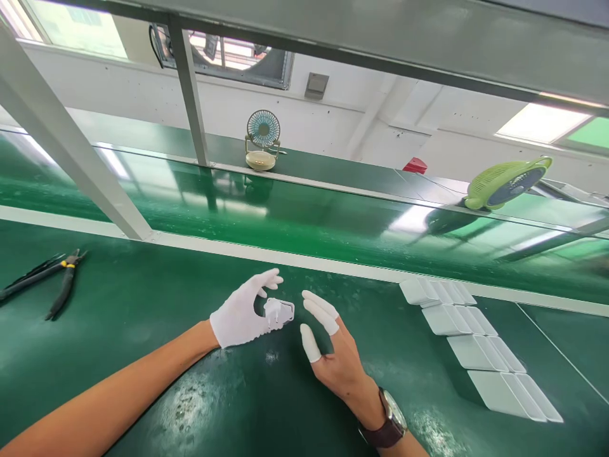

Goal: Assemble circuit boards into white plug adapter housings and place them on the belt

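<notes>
My left hand [242, 313], in a white glove, holds a small white plug adapter [278, 312] with two pins at its thumb side. The upper fingers of that hand are spread above the adapter, and its far end points right. Just right of the adapter, apart from it, is my right hand [337, 358]. White finger cots cover its thumb and two fingers. The thumb and fingers stand apart with nothing between them.
Several white open-topped trays or housings [478, 352] line up on the green table at right. Black-handled cutting pliers [66, 279] lie at left. Beyond the pale rail [285, 256] stand a small fan [263, 130] and a green fan [507, 184]. A slanted post [80, 133] rises at left.
</notes>
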Tool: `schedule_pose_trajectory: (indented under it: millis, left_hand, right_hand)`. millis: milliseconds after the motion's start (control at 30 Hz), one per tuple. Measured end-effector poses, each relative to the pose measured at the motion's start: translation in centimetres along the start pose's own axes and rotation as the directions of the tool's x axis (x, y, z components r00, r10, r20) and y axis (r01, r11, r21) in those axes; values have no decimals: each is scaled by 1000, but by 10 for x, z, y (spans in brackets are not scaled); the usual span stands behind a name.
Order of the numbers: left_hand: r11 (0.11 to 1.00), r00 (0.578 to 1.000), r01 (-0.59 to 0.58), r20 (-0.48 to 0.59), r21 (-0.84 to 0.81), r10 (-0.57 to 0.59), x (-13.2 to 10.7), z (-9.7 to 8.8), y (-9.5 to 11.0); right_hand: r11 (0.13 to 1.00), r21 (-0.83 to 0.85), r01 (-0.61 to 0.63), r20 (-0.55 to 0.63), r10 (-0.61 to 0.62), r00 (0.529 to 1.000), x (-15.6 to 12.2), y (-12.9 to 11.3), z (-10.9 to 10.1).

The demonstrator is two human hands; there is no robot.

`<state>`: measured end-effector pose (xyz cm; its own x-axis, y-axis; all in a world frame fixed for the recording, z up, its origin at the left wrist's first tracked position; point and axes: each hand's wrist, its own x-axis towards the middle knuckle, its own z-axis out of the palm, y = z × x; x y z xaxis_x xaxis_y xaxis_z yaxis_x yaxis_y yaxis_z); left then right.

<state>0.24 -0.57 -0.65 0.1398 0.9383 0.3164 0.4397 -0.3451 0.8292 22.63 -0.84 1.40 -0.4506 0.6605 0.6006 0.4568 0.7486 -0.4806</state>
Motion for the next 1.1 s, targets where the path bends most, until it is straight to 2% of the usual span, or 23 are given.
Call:
schedule_pose_trajectory:
  millis: [67,133,200,267,367,467,600,800,1000,1100]
  left_hand:
    - [989,990,-115,-68,90,121,-1,-2,6]
    - [955,964,-252,-53,154,262,-1,-4,12]
    - [933,944,-315,-45,172,327,-1,-3,14]
    - [960,962,-224,-116,168,245,-2,-2,13]
    - [986,974,65,-225,152,-29,-3,1,9]
    - [968,955,237,-203,80,-217,-3,0,8]
    - [948,946,316,-60,-39,-318,-1,-6,10]
    - [889,902,431,114,-157,-417,6,-14,5]
    - [863,900,435,160,-256,-406,6,-17,-3]
    - [850,910,415,141,-326,-390,8,-18,-4]
  right_hand:
    - [1000,17,-23,59,22,998,0,7,4]
    - [998,46,-31,116,26,993,-1,12,10]
    - [996,67,-52,137,42,990,-2,13,14]
    - [995,85,-53,130,42,991,-2,13,18]
    - [998,64,-13,116,5,993,-2,11,20]
    - [999,12,36,127,-37,991,-2,11,22]
    - [998,33,57,140,-61,988,-1,11,21]
    - [999,-31,42,135,-37,990,-3,12,24]
    - [992,-59,114,213,-99,972,-7,22,32]
    - [990,-63,127,219,-110,969,-2,23,30]
